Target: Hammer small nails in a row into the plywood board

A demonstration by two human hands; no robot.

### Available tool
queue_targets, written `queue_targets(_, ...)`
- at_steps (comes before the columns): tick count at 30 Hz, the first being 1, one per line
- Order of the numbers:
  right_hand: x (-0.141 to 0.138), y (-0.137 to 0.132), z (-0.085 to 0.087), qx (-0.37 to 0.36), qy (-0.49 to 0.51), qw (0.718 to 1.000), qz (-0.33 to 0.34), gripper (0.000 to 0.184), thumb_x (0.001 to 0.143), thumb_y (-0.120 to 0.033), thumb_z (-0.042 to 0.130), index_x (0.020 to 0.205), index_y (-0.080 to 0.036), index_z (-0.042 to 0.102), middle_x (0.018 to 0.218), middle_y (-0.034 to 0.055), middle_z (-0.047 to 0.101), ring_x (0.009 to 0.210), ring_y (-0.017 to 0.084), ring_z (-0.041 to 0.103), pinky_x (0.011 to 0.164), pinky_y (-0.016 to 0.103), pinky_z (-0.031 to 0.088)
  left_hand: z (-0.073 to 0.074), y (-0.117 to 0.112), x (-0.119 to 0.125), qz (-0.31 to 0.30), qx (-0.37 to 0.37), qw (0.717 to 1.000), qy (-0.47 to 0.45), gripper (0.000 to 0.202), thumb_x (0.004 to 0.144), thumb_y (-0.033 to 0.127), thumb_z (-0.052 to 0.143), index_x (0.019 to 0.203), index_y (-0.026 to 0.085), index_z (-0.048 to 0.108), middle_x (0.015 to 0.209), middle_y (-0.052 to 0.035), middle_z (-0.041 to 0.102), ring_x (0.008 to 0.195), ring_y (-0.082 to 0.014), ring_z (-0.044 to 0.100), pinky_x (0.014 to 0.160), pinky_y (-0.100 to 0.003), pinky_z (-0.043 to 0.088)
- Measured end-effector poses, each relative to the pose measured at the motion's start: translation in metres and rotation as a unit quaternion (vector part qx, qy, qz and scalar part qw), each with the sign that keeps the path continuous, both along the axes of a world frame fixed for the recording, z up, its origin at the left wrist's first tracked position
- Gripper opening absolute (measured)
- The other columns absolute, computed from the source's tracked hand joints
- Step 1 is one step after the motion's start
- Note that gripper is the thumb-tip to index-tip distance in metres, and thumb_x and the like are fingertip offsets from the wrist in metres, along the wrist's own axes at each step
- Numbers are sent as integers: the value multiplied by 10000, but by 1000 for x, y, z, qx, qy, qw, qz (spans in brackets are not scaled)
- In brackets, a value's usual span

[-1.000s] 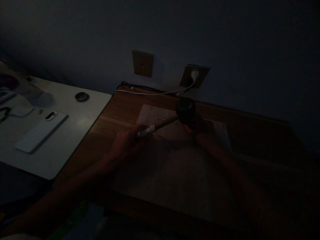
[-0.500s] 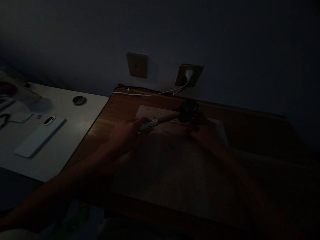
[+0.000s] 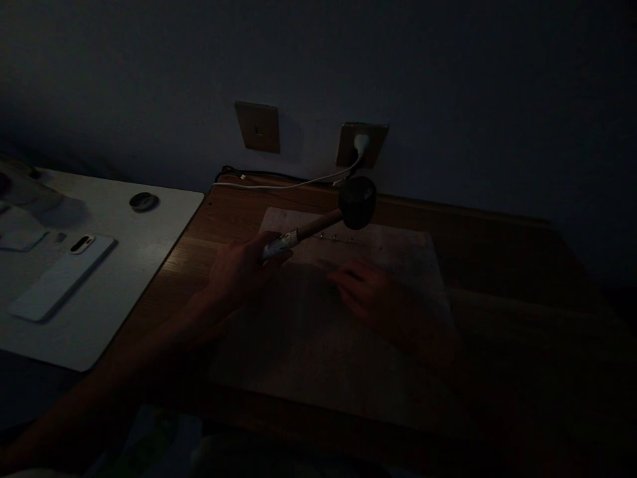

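Observation:
My left hand [image 3: 239,264] is closed around the pale, worn grip of a rubber mallet [image 3: 357,202]. Its wooden handle slants up to the right, and the dark head is raised above the far part of a flat board [image 3: 318,358]. My right hand [image 3: 365,289] hovers over or rests on the board's middle, apart from the mallet, its fingers bent and drawn together. Whatever lies between those fingertips is too dark to make out. Beyond it, several small shiny metal pieces [image 3: 335,237] stand in a row near the board's far side.
The board lies on a wooden table [image 3: 497,265] against a wall. To the left, a white table [image 3: 124,265] bears a phone [image 3: 62,279] and a round dark lid-like object [image 3: 143,202]. A white cable [image 3: 279,186] runs along the back edge to a wall socket [image 3: 362,145]. Light is very dim.
My right hand has left the mallet head and come nearer and to the left over the board. The mallet now tilts up more steeply in my left hand. The view has shifted slightly right.

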State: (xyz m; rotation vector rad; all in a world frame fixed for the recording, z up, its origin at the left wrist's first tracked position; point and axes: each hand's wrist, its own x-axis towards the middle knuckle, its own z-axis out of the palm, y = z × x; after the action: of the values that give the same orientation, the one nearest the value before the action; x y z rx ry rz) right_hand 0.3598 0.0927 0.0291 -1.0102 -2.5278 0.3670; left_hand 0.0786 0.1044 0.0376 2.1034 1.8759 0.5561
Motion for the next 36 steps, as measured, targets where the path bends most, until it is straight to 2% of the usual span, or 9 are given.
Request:
queue_targets(4,-20,-1,6,5,-136,991,17,249,944,-32,586,1010,-201,757,1056,115,734,1018,264,697,816,379,596,1,0,0,-11,4,1000,3,482,976,585,602,1287,249,751,940,-58,826,742,-227,739,625,-282,443)
queue_targets(7,-28,3,10,-16,-164,986,10,240,942,-36,589,996,-213,742,1015,95,726,947,236,704,758,334,565,3,-1,1,-15,-5,1000,1,460,980,572,597,1263,251,764,912,-52,822,714,-222,732,609,-281,433)
queue_targets(12,-32,17,12,-73,-158,985,-11,300,901,-54,605,1126,-220,715,1033,96,742,914,241,714,720,325,534,0,-2,3,-17,-17,1000,-18,437,984,559,597,1246,256,772,920,-51,823,734,-224,738,604,-276,436)
queue_targets(17,-24,39,15,-182,-114,975,48,175,845,-86,688,937,-228,731,1000,76,782,951,251,735,834,360,567,-6,-1,-1,-8,-11,1000,-19,467,967,586,615,1266,259,763,901,-42,816,716,-222,735,591,-273,424)
queue_targets(20,-10,46,20,-210,-57,973,73,156,879,-115,678,936,-243,748,984,41,798,925,234,743,868,383,573,-7,-1,-3,-1,-15,1000,-27,477,965,595,611,1275,264,758,902,-40,817,719,-224,738,591,-274,424)
queue_targets(22,3,49,23,-222,-12,974,47,131,904,-162,681,954,-250,765,980,29,806,908,228,753,856,384,582,-7,-1,-4,3,-21,999,-36,466,965,582,613,1274,266,758,911,-40,820,742,-226,745,600,-276,433)
queue_targets(25,24,56,22,-219,49,973,-60,102,898,-229,709,955,-248,791,989,44,820,897,244,771,825,390,607,-6,-1,-4,9,-31,998,-45,456,961,567,617,1270,265,762,915,-41,821,763,-230,748,610,-279,442)
queue_targets(30,47,71,-4,-183,175,938,-237,106,825,-200,719,882,-246,796,1007,91,833,943,292,783,909,480,622,-9,0,-3,13,-49,997,-54,490,950,576,610,1284,249,757,925,-57,819,751,-233,739,607,-281,451)
queue_targets(36,48,74,-31,-143,222,927,-266,109,838,-325,709,898,-275,784,1029,79,834,978,317,781,959,552,607,-14,0,-4,-1,-49,998,-42,507,961,598,590,1299,254,747,969,-67,817,801,-251,749,639,-296,471)
